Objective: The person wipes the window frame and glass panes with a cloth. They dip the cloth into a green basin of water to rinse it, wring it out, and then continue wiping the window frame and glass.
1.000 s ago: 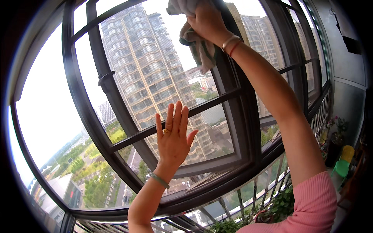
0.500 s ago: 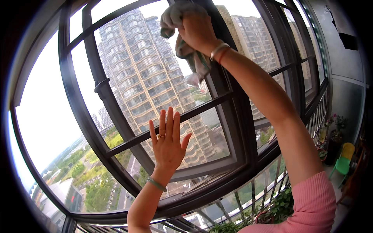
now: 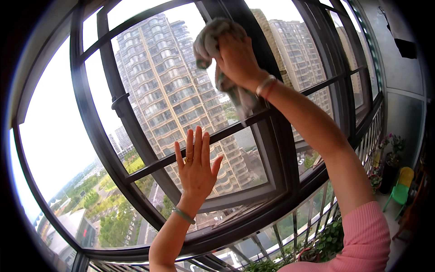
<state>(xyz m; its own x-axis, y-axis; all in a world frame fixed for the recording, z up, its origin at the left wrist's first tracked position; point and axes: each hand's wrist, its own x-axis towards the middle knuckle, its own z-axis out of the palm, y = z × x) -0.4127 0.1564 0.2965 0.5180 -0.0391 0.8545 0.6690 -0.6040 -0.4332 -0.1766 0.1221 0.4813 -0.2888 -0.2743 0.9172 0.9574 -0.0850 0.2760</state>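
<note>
Dark-framed window (image 3: 100, 136) fills the view; a beige high-rise (image 3: 158, 77) shows through the glass toward 11 o'clock.

Right hand (image 3: 236, 61), just past 12 o'clock: fingers clamped on a bunched grey-white cloth (image 3: 209, 41) with green patches. Cloth lies at 12 o'clock, before the upper pane (image 3: 192, 86), beside a thick dark upright (image 3: 284, 154); its lower end hangs loose and blurred toward 6 o'clock. Silver bangle (image 3: 263, 85) and red band on that wrist; pink sleeve (image 3: 367, 231) at 5 o'clock.

Left hand (image 3: 198, 174), near 7 o'clock: holds nothing, fingers straight, thumb apart, palm toward the window, fingertips over the crossbar (image 3: 149, 168). Contact: cannot tell. Green bangle (image 3: 183, 215) on its wrist.

Leafy plants (image 3: 331, 238) between 4 and 5 o'clock; small green-and-yellow chair (image 3: 399, 194) between 3 and 4.
</note>
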